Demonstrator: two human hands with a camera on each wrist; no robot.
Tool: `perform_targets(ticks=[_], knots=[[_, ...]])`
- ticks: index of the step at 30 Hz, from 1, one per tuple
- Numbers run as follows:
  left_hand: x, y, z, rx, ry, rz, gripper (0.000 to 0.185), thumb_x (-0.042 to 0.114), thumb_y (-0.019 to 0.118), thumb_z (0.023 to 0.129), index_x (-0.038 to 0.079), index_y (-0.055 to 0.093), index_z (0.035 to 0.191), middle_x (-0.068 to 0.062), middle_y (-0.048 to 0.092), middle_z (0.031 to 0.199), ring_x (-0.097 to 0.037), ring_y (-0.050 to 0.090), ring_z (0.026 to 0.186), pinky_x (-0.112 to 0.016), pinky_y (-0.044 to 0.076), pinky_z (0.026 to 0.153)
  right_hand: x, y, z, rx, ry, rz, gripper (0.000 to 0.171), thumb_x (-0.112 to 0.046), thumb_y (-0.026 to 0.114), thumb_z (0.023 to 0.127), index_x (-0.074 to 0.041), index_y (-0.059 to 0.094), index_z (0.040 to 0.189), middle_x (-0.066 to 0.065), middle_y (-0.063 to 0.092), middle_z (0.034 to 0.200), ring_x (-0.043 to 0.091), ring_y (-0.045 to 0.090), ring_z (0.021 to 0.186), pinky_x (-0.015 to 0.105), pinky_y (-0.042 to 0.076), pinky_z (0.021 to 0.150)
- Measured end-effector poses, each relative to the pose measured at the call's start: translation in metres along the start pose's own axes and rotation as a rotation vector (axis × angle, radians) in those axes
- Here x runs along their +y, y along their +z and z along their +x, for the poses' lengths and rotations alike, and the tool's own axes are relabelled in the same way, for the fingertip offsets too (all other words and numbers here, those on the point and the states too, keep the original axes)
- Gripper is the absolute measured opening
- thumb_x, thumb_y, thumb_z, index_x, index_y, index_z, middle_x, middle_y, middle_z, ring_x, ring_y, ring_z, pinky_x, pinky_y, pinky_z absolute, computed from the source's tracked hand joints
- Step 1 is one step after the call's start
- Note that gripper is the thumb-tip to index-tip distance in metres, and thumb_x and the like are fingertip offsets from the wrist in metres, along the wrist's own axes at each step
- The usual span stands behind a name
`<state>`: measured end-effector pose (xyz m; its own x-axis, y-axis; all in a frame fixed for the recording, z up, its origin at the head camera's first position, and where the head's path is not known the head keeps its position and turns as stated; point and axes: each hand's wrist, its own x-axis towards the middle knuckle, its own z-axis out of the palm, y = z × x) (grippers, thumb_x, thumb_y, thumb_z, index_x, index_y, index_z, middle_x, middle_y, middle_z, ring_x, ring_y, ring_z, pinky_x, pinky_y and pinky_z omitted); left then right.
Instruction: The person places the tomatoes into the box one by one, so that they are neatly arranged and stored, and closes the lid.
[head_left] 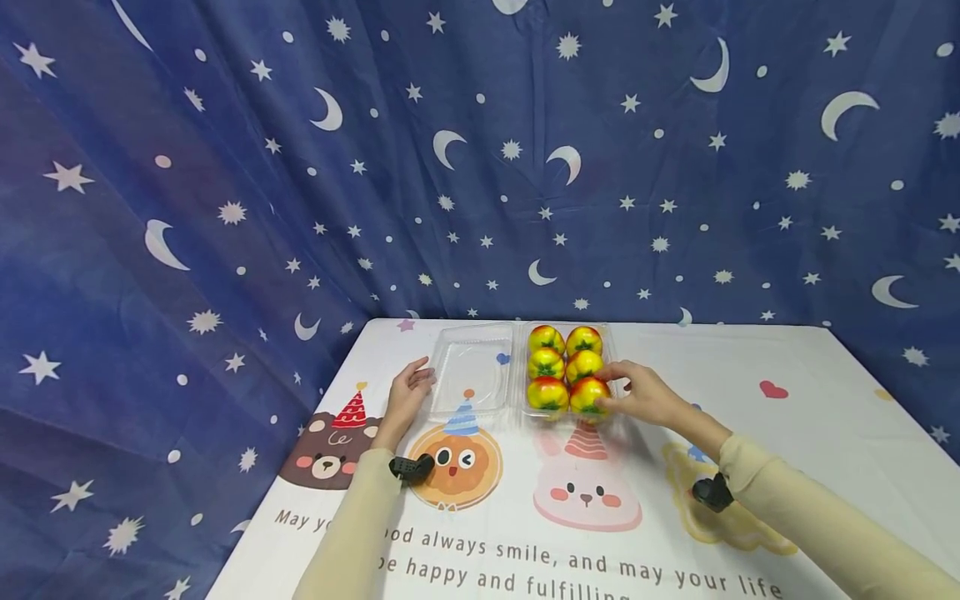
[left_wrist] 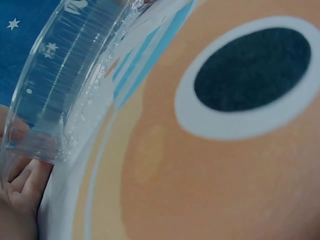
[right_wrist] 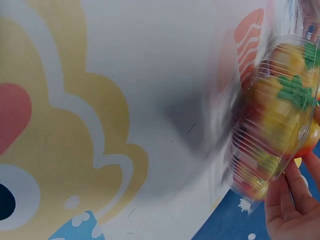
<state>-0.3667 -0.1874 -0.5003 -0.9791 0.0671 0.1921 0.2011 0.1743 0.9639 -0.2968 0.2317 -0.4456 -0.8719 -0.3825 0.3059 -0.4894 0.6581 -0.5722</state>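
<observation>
A clear hinged plastic box lies spread out at the table's far side, its lid (head_left: 472, 367) on the left. Several yellow-and-red fruits with green leafy tops fill its right half in two columns. My left hand (head_left: 409, 390) rests by the lid's left edge with loosely bent fingers; in the left wrist view the fingers (left_wrist: 31, 182) show beside and through the clear plastic (left_wrist: 55, 75). At the box's right side, my right hand (head_left: 637, 393) holds the front right fruit (head_left: 588, 395) between thumb and fingers. The right wrist view shows the fingers (right_wrist: 295, 200) against that fruit (right_wrist: 275, 112).
A white tablecloth (head_left: 757, 400) printed with cartoon faces and lettering covers the table. Behind and to the left hangs a dark blue curtain (head_left: 495, 217) with moons and stars. Each wrist wears a black camera strap (head_left: 412, 468).
</observation>
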Motion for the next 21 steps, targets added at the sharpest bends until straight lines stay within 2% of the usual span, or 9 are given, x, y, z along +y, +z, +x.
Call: perform_targets(ticks=[5, 10, 13, 18, 21], knots=[[-0.009, 0.002, 0.007, 0.041, -0.011, 0.028, 0.050, 0.000, 0.056, 0.096, -0.003, 0.045, 0.145, -0.029, 0.057, 0.131, -0.040, 0.059, 0.115, -0.022, 0.051, 0.079, 0.001, -0.001, -0.001, 0.033, 0.002, 0.007, 0.038, -0.017, 0.081, 0.081, 0.001, 0.069, 0.112, 0.016, 0.068, 0.111, 0.039, 0.060, 0.105, 0.047, 0.054, 0.079], [-0.002, 0.001, 0.007, 0.053, -0.017, 0.056, 0.051, 0.000, 0.056, 0.094, -0.001, 0.046, 0.145, -0.026, 0.059, 0.129, -0.037, 0.062, 0.110, -0.024, 0.052, 0.080, 0.002, -0.004, -0.006, 0.096, 0.070, 0.065, 0.037, -0.018, 0.075, 0.087, 0.005, 0.067, 0.116, 0.022, 0.060, 0.116, 0.045, 0.056, 0.111, 0.049, 0.056, 0.081], [0.014, -0.001, 0.004, 0.019, -0.031, 0.047, 0.052, -0.002, 0.055, 0.095, -0.002, 0.044, 0.146, -0.029, 0.056, 0.133, -0.041, 0.061, 0.112, -0.029, 0.053, 0.085, 0.003, -0.006, -0.009, 0.110, 0.108, 0.092, 0.038, -0.018, 0.071, 0.091, 0.006, 0.064, 0.120, 0.026, 0.056, 0.121, 0.048, 0.054, 0.114, 0.052, 0.054, 0.084], [0.059, -0.005, -0.006, -0.057, -0.047, 0.083, 0.054, -0.002, 0.053, 0.096, -0.005, 0.038, 0.148, -0.033, 0.045, 0.142, -0.047, 0.055, 0.117, -0.049, 0.048, 0.096, 0.003, -0.009, -0.012, 0.102, 0.141, 0.109, 0.040, -0.018, 0.068, 0.094, 0.007, 0.060, 0.124, 0.030, 0.052, 0.128, 0.051, 0.053, 0.117, 0.056, 0.051, 0.088], [0.081, -0.005, -0.010, -0.092, -0.038, 0.125, 0.056, 0.001, 0.053, 0.097, -0.005, 0.034, 0.150, -0.032, 0.041, 0.146, -0.047, 0.052, 0.121, -0.054, 0.044, 0.099, 0.004, -0.010, -0.015, 0.103, 0.168, 0.115, 0.041, -0.019, 0.066, 0.095, 0.006, 0.058, 0.127, 0.031, 0.049, 0.132, 0.052, 0.054, 0.117, 0.056, 0.051, 0.089]])
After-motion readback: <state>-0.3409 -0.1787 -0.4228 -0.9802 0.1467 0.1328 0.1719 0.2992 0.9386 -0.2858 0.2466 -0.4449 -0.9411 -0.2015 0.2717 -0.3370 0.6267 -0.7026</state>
